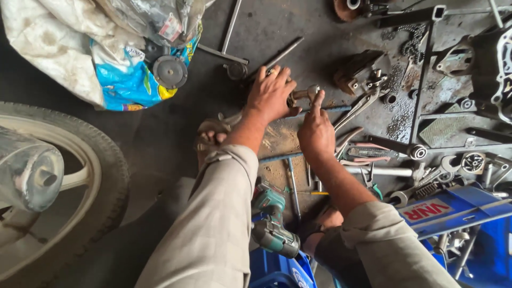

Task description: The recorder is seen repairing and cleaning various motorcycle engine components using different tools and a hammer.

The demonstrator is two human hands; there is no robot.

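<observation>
The small metal part [305,95], grey and a little rusty, lies on the dirty workshop floor [160,133] between the two hands, near the top middle of the view, and both hands meet on it.

Far on the left stands a wheel [64,176] with a pale rim and a black tyre, and above it lies a white and blue plastic sack [106,64] with a round black disc [170,71] resting on it; these are well apart from the work, probably put aside.

The left hand [270,95] comes next. Its fingers are curled and press down on the left end of the part, it seems in order to keep it fixed against the floor. What is under the palm I cannot tell.

Below, between the knees, a green cordless drill [272,224] lies near, easy to reach.

The right hand [316,133] is just beside the part. Its index finger is stretched and touches the part on top, while the other fingers are folded narrow; whether they hold something I cannot tell.

To the right, pliers [358,106], wrenches [426,181] and a blue tool box [453,208] are spread on the floor, near the hands.
</observation>
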